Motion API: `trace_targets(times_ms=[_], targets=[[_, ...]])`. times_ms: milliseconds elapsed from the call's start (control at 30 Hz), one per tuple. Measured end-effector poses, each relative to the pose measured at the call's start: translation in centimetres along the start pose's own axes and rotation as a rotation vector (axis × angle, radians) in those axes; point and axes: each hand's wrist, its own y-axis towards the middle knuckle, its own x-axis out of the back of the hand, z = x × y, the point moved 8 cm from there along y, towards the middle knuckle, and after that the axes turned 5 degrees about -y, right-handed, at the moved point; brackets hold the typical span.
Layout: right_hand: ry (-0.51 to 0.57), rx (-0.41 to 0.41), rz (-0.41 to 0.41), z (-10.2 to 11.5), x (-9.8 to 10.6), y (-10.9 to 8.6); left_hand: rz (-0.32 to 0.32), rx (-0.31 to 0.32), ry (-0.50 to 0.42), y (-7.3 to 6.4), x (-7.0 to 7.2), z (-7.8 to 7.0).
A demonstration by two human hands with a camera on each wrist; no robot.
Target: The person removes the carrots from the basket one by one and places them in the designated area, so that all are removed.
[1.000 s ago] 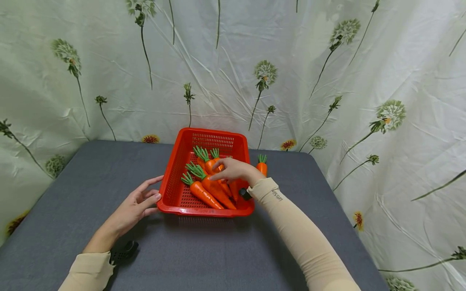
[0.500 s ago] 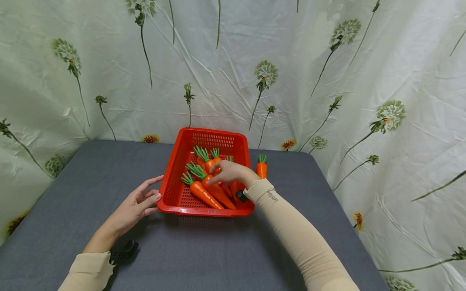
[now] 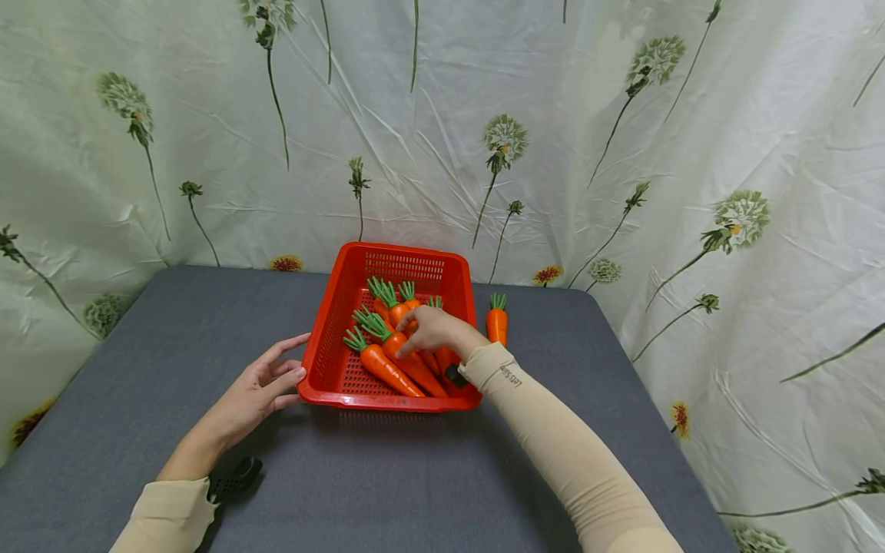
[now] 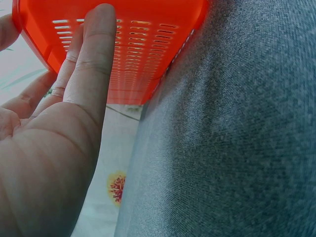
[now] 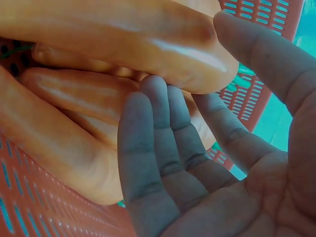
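A red plastic basket (image 3: 325, 388) with slotted walls stands on the grey cloth, holding several orange carrots (image 3: 387, 372) with green tops. My left hand (image 3: 252, 395) rests its fairly straight fingers on the basket's left outer wall, near the front corner. Inside the basket, my right hand (image 3: 437, 330) reaches over the pile. In the right wrist view, its thumb lies on the upper side of one carrot (image 5: 148, 42) near the thick end, and its curled fingers (image 5: 136, 128) come under it. Other carrots (image 5: 64, 138) lie below that one.
One more carrot (image 3: 496, 319) lies on the grey table cloth (image 3: 387, 484) just right of the basket. A white curtain (image 3: 429, 138) printed with dandelions hangs behind the table and along its sides.
My right hand has come slightly down and nearer, and its thumb and fingers have drawn closer together at the carrot. The left hand and the basket have stayed put.
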Motion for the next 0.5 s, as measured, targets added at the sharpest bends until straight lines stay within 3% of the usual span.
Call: trace_targets(times_ms=[200,500], targets=[[-0.052,0.002,-0.032,0.12,0.08,-0.05,0.001,0.0,0.001,0.04,0.01,0.06],[-0.047,-0.02,-0.041,0.12,0.15,-0.12,0.0,0.003,0.008,0.0,-0.01,0.06]])
